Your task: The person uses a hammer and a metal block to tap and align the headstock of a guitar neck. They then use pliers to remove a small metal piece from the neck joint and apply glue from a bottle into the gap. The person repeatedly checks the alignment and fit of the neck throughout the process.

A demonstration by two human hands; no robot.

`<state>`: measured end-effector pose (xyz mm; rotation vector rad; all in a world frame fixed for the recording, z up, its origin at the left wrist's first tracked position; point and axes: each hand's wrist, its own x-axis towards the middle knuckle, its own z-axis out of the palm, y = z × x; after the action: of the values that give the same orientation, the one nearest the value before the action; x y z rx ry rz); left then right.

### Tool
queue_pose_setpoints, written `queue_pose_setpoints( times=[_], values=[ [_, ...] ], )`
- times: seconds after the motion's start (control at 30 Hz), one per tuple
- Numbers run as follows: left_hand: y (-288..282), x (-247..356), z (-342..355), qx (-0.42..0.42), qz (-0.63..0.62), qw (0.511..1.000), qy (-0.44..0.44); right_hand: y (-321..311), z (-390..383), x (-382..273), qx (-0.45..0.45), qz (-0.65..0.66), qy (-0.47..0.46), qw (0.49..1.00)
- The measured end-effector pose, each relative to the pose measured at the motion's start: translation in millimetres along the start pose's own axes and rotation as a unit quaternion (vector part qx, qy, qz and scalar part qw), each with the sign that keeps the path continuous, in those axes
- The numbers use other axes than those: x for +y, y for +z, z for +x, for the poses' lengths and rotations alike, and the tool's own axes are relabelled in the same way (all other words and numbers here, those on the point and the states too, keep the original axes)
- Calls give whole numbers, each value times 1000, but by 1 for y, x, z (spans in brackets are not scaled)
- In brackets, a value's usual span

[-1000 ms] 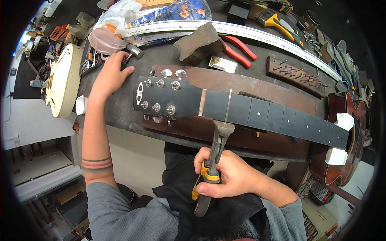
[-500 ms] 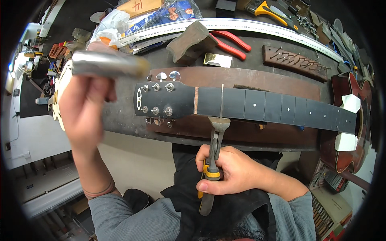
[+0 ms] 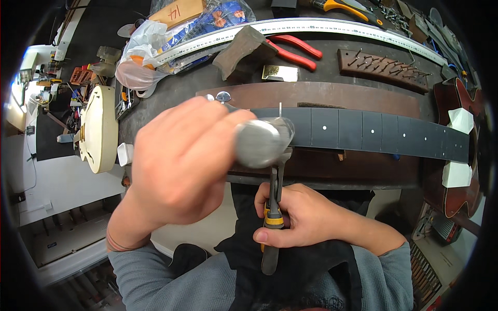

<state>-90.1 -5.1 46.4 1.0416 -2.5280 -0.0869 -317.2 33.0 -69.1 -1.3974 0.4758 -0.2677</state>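
A dark guitar neck (image 3: 353,129) with white dot inlays lies across a brown board (image 3: 363,93); a thin metal strip (image 3: 280,108) crosses it. My left hand (image 3: 181,160), slightly blurred, is closed on a hammer whose round steel head (image 3: 259,143) hangs over the neck at that strip, hiding much of it and of the headstock. Whether the head touches cannot be told. My right hand (image 3: 298,217) grips pliers-like yellow-and-dark tool (image 3: 272,223), held upright below the neck with its jaws at the near edge under the hammer.
Along the bench's back lie red-handled pliers (image 3: 306,59), a metal block (image 3: 236,52), a long ruler (image 3: 337,28), a pin-studded wooden block (image 3: 378,70), a brass piece (image 3: 280,72) and plastic bags. A cream guitar body (image 3: 101,129) lies left, a red-brown one (image 3: 456,197) right.
My left hand has lifted the hammer from the bench's back left and swung it right, over the neck. My right hand keeps its grip on the tool, with little movement.
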Motion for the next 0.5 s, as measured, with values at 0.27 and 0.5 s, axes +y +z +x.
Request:
queue_pose_setpoints(
  times=[0.27, 0.5],
  values=[
    [5, -4, -6, -13, -5, 1000, 14, -1, 0, 0, -1, 3, -11, 1000],
    [2, -1, -2, -85, -14, 996, -10, 2, 1, 6, 14, 7, -38, 999]
  ],
)
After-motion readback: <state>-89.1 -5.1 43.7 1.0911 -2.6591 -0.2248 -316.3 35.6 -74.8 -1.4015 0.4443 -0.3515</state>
